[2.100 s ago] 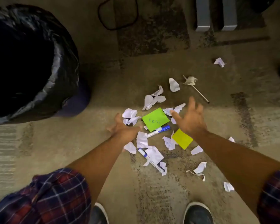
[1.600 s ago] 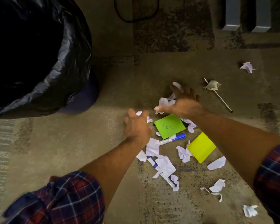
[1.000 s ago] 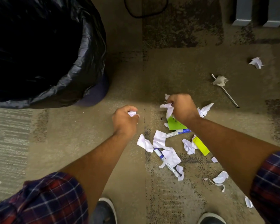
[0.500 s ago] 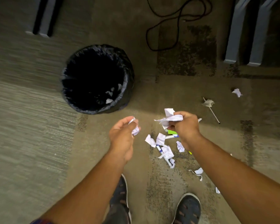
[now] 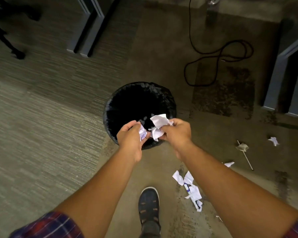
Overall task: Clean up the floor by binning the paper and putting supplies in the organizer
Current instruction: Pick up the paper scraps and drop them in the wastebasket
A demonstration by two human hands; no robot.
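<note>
A round bin (image 5: 126, 91) lined with a black bag stands on the carpet ahead of me. My left hand (image 5: 130, 139) is over its near rim, shut on a small crumpled paper (image 5: 142, 133). My right hand (image 5: 176, 132) is beside it, shut on a larger wad of white paper scraps (image 5: 158, 123) held above the bin's opening. More torn paper (image 5: 187, 182) lies on the floor at the right, over a blue-and-white marker (image 5: 193, 199). My right forearm hides part of the pile.
A thin stick (image 5: 246, 158) with a crumpled scrap (image 5: 242, 146) and another scrap (image 5: 273, 140) lie at the far right. A black cable (image 5: 218, 57) loops behind the bin. Grey furniture legs (image 5: 87, 31) stand at the back, and others (image 5: 282, 74) at the right. My shoe (image 5: 149, 202) is below.
I have stood up from the pile. Both hands closed on paper scraps, lifted them off the floor and carried them left and forward to above the bin.
</note>
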